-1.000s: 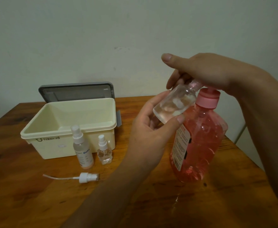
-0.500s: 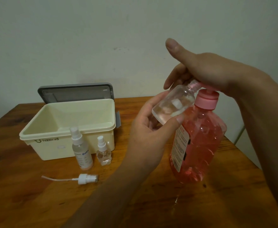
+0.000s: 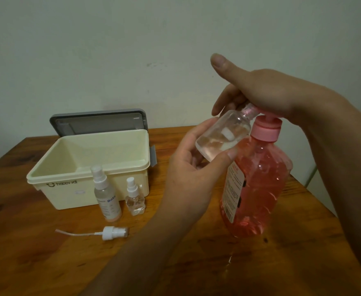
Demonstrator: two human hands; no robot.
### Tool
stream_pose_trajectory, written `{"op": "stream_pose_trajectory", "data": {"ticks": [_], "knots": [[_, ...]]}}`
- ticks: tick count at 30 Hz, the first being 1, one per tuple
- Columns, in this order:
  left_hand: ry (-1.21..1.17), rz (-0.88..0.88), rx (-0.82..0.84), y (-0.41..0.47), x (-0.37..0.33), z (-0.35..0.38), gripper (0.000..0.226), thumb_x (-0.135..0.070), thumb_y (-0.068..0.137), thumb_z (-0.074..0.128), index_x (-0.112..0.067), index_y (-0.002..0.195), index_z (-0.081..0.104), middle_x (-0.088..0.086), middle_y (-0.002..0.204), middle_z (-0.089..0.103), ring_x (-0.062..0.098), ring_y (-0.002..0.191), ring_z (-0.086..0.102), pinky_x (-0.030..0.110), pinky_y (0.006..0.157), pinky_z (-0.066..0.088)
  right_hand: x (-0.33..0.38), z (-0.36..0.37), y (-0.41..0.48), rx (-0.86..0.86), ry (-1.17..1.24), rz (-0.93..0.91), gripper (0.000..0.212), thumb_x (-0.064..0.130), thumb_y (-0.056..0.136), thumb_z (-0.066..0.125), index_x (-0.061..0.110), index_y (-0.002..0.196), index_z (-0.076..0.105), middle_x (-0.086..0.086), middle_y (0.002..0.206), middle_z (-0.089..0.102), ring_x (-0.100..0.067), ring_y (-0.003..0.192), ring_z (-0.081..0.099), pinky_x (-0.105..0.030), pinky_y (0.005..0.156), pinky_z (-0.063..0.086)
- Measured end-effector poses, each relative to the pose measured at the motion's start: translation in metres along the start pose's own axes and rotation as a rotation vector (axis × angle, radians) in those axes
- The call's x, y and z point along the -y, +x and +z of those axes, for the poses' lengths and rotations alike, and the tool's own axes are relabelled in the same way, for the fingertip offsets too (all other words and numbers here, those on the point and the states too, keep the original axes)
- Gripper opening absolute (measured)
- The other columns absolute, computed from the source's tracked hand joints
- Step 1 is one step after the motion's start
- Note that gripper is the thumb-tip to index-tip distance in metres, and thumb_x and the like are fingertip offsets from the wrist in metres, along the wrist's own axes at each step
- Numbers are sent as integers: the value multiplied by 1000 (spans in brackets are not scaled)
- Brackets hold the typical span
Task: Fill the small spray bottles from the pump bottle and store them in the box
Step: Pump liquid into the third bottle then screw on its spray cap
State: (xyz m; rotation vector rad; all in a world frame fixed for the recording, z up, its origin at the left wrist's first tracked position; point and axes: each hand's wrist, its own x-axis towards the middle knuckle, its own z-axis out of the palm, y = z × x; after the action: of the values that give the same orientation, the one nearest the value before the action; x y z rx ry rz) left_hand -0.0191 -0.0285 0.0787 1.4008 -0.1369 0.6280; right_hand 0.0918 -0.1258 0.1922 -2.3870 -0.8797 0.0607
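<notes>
My left hand point(image 3: 188, 178) grips a clear uncapped spray bottle point(image 3: 222, 135), tilted with its neck up against the pump spout. My right hand point(image 3: 260, 92) lies palm down on the head of the pink pump bottle point(image 3: 256, 189), thumb raised; the spout is hidden under it. The pump bottle stands on the table, full of pink liquid. A taller capped spray bottle point(image 3: 106, 195) and a tiny capped one point(image 3: 134, 199) stand in front of the cream box point(image 3: 89, 182), which is open and holds nothing. A loose white spray cap with its tube point(image 3: 111, 232) lies on the table.
The box's grey lid point(image 3: 98, 121) stands upright behind it against the wall. A wet streak point(image 3: 230, 259) marks the wooden table point(image 3: 36, 263) in front of the pump bottle. The table's right edge runs close beside the pump bottle.
My right thumb has lifted higher and the pump head has risen slightly under my palm. The held bottle stays at the spout. Nothing else has moved.
</notes>
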Motion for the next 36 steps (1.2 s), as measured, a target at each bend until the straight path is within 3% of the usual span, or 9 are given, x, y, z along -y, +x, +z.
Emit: {"op": "stream_pose_trajectory", "data": {"ticks": [9,14,20,27,36], "knots": [[2,8,13,1,-3,-1,46,-6,82,70,-37,114,57,-22,101,70,-2,101,65,13,76,52,4,-7,-1,-20,12,-25,85,82,85,17,22,85,78,4,86,74,-17,84,69,-31,72,45],[0,4,-6,0,0,1,47,-7,81,71,-37,114,58,-20,103,70,-1,101,65,13,76,52,-1,-1,1,-3,-9,-2,85,85,82,19,24,82,79,6,84,74,-15,85,68,-37,85,46],[14,-1,8,0,-3,-1,46,-13,80,72,-38,115,57,-26,100,69,-4,101,64,12,75,52,4,-8,1,-12,1,-13,84,83,83,19,22,85,78,4,86,74,-18,86,68,-31,71,45],[3,-12,-6,0,0,0,46,-9,81,71,-36,116,58,-16,107,70,1,103,64,14,76,53,-1,-3,3,2,-33,-1,84,86,80,21,25,83,78,7,82,73,-15,82,68,-32,73,44],[0,-6,8,-1,-4,1,45,-13,82,71,-39,114,56,-25,100,69,-3,101,64,12,74,52,4,-10,1,-24,-5,-21,83,83,83,21,23,85,78,5,87,75,-19,87,69,-32,72,46]]}}
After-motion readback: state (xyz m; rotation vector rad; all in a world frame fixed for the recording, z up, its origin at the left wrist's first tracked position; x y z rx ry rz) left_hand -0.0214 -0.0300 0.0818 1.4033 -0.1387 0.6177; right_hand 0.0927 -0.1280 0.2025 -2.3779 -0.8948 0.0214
